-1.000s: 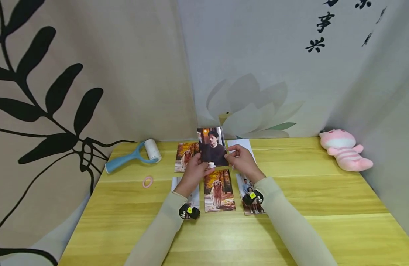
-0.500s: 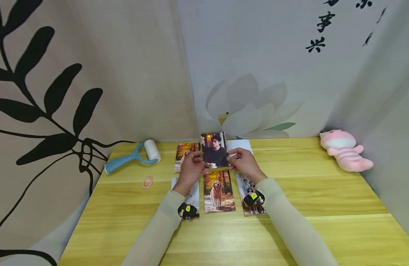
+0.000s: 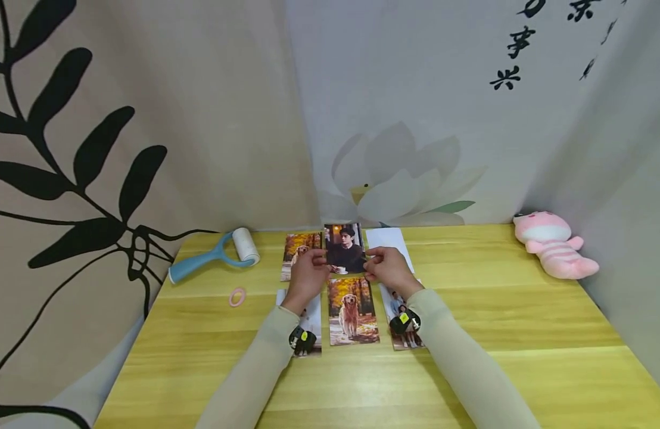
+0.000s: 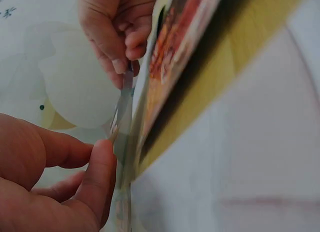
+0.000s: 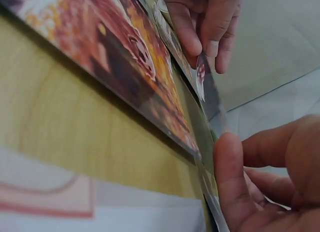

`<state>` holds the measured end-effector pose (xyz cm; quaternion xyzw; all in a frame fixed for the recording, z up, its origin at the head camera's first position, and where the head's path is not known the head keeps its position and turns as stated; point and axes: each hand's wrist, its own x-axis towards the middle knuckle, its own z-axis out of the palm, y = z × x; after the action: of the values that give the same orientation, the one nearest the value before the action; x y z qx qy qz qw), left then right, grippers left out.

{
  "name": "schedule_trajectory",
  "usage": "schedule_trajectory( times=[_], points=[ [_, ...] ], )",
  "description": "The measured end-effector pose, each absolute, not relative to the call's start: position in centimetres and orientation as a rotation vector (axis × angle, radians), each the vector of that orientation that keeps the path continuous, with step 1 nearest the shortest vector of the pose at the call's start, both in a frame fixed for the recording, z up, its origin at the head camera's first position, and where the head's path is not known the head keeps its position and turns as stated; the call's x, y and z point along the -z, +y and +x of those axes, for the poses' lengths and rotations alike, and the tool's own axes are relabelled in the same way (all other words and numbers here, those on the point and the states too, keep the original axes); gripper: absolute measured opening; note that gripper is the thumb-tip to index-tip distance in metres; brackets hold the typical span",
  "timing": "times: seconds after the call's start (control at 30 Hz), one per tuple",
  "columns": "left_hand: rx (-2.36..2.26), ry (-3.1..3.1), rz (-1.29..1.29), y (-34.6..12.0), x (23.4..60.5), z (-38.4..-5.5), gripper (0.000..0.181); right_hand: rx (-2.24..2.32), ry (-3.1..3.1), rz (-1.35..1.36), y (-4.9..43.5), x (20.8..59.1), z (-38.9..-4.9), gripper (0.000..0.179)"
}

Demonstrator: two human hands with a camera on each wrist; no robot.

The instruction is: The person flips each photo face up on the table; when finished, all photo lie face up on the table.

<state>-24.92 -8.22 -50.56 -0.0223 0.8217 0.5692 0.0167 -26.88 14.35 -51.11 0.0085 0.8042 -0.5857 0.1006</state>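
Observation:
Between both hands is a photo print [image 3: 345, 250] of a seated person in a dark sweater with a white cup. My left hand [image 3: 307, 277] pinches its left edge near the lower corner, thumb against fingers. On the opposite edge my right hand [image 3: 390, 268] pinches it likewise. Both wrist views show the print nearly edge-on, the left fingers [image 4: 102, 157] and right fingers [image 5: 230, 157] at its sides. Just in front lies a golden retriever photo [image 3: 354, 313]. A second dog photo [image 3: 293, 244] is partly behind the left hand; a white card [image 3: 389, 239] lies behind the right.
A family photo [image 3: 395, 301] is partly under the right wrist, another print [image 3: 314, 322] under the left. At the table's back left lies a blue-handled lint roller [image 3: 206, 257], with a small pink ring [image 3: 237, 297] before it. A pink plush toy [image 3: 555, 247] lies far right.
The held photo has come down and toward me, into line between the back dog photo and the white card. Both hands have kept their pinch on it.

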Motion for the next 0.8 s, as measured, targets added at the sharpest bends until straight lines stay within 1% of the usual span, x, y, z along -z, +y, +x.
schedule_trajectory(
  times=[0.23,0.4,0.67,0.8],
  points=[
    [-1.750,2.573,-0.101,-8.1,50.3,-25.0,0.038,1.731,2.423,0.042,14.0,50.8,-26.8,0.038],
    [-1.669,2.648,-0.074,-8.2,50.1,-24.8,0.037,1.672,2.491,0.059,13.9,50.2,-26.5,0.033],
    [-1.580,2.692,-0.070,-8.3,49.9,-24.5,0.038,1.594,2.560,0.042,14.4,50.1,-26.4,0.033],
    [-1.545,2.724,-0.053,-8.4,49.9,-24.5,0.035,1.573,2.585,0.023,14.8,50.1,-26.5,0.033]
  ],
)
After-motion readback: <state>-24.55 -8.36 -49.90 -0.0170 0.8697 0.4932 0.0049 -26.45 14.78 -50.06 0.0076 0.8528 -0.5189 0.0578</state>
